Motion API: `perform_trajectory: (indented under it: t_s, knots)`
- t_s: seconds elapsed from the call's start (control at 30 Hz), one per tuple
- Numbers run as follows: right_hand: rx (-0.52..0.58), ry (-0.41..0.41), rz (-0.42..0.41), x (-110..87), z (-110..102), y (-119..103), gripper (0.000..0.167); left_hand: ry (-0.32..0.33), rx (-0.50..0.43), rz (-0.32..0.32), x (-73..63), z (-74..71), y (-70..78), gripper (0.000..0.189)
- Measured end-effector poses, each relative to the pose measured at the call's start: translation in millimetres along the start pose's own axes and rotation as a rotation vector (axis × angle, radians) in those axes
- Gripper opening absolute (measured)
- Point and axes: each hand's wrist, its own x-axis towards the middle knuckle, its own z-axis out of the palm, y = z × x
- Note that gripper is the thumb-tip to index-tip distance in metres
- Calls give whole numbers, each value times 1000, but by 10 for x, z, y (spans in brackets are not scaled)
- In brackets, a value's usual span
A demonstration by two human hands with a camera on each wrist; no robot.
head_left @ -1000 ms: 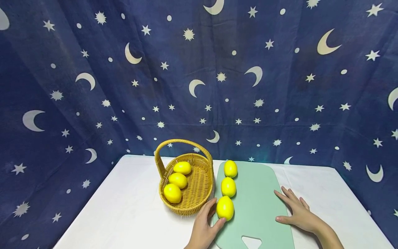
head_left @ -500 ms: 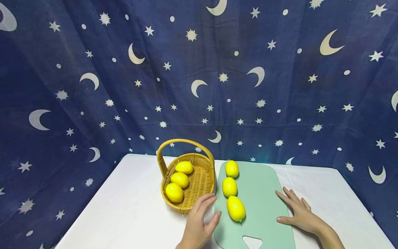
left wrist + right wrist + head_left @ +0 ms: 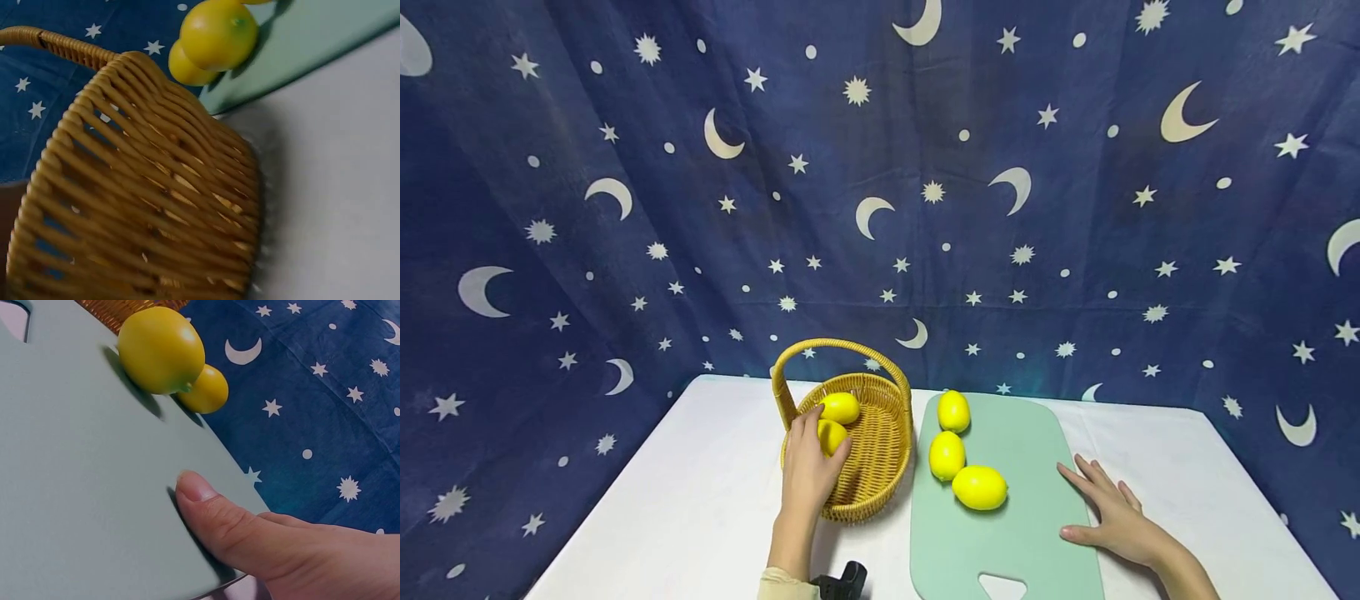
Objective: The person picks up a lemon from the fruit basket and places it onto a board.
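While it hung between the green board (image 3: pixel 1037 442) and the basket (image 3: pixel 865 507) a moment ago, the left hand (image 3: pixel 807 471) now reaches into the basket, at lower middle of the frame, so work seems to have passed from board to basket. Of the 3 lemons in the board's column, the front lemon (image 3: pixel 980 487) has turned from lengthwise to sideways, just beside its neighbour. The left thumb and fingers stand moderately apart around a basket lemon (image 3: pixel 832 435); whether they grip it I cannot tell. A rear lemon (image 3: pixel 841 408) shows behind it. At lower right, the right hand (image 3: pixel 1112 508) is spread wide and holds nothing, its thumb over the board's edge.
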Motion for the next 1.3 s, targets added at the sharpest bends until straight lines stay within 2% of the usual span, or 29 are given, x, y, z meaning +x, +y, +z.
perform_trajectory:
  t_s: [0.23, 0.47, 0.67, 0.83, 1.03, 1.3]
  knots:
    - [-7, 3, 0, -7, -4, -34, 86, -47, 169, -44, 43, 53, -27, 71]
    - [-20, -9, 29, -15, -34, -42, 88, -89, 255, -70, 31, 113, -16, 71]
    - [-23, -15, 43, -24, -31, -58, 88, -114, 254, -92, 32, 116, -18, 63]
    - [-26, -6, 19, -8, -15, -63, 86, -123, 271, -97, 38, 101, -27, 60]
    - [-26, -5, 18, 1, -1, -52, 86, -133, 255, -62, 46, 97, -39, 59]
    - [-31, 1, 15, -10, 10, -18, 86, -195, 301, -5, 41, 104, -39, 72]
